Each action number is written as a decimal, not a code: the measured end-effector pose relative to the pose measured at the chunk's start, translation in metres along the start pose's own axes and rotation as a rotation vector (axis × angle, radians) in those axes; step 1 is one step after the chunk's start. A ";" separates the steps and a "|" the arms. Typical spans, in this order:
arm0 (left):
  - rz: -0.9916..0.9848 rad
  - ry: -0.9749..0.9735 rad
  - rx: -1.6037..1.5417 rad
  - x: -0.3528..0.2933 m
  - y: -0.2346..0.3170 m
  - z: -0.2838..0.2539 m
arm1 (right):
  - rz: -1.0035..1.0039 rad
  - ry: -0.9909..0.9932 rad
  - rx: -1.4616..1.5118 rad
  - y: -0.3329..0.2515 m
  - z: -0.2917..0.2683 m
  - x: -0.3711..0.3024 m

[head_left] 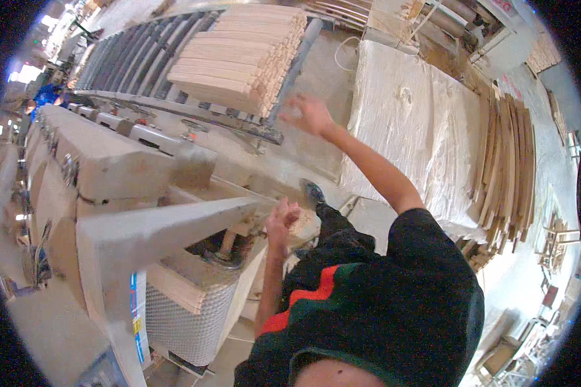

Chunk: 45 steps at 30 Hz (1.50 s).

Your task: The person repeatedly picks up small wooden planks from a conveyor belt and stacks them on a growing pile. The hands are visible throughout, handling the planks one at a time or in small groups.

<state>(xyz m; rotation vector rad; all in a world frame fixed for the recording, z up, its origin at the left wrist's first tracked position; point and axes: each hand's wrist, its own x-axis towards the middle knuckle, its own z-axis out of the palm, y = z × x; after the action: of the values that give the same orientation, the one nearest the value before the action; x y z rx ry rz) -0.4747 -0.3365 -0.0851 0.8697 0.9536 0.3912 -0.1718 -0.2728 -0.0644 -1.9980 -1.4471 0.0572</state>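
My right hand (310,115) reaches forward over the floor, fingers apart, with nothing in it. Just left of it is the end of a neat stack of wooden slats (229,58). That stack lies on a roller conveyor (142,55); I see a gap between hand and slats. Closer to my body, my left hand (283,220) hangs beside a dusty machine (168,222), its fingers half curled and no object visible in it. More slats (181,290) sit in the machine's lower part, behind a textured metal plate (190,326).
On the right stands a large stack wrapped in clear film (413,122), with long loose wooden strips (507,168) along its far side. A grey machine beam (168,222) juts toward my left arm. A person in blue (47,95) is far left.
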 end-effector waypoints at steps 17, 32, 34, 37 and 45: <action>0.383 0.326 -0.238 0.226 0.179 0.070 | -0.400 -0.270 -0.086 0.109 -0.006 0.228; 0.446 0.371 -0.258 0.253 0.188 0.089 | -0.409 -0.224 0.074 0.121 -0.012 0.252; 0.436 0.366 -0.211 0.255 0.188 0.090 | -0.372 -0.231 -0.016 0.111 -0.014 0.252; 0.510 0.361 -0.301 0.249 0.186 0.095 | -0.234 -0.257 -0.071 0.087 -0.014 0.260; 0.481 0.386 -0.418 0.252 0.176 0.086 | -0.129 -0.211 -0.209 0.071 0.036 0.283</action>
<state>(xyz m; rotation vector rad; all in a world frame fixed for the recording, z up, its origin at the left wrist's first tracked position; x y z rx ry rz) -0.2529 -0.1086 -0.0589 0.6391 0.9565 1.1617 -0.0178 -0.0236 -0.0355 -2.1101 -1.7771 0.0642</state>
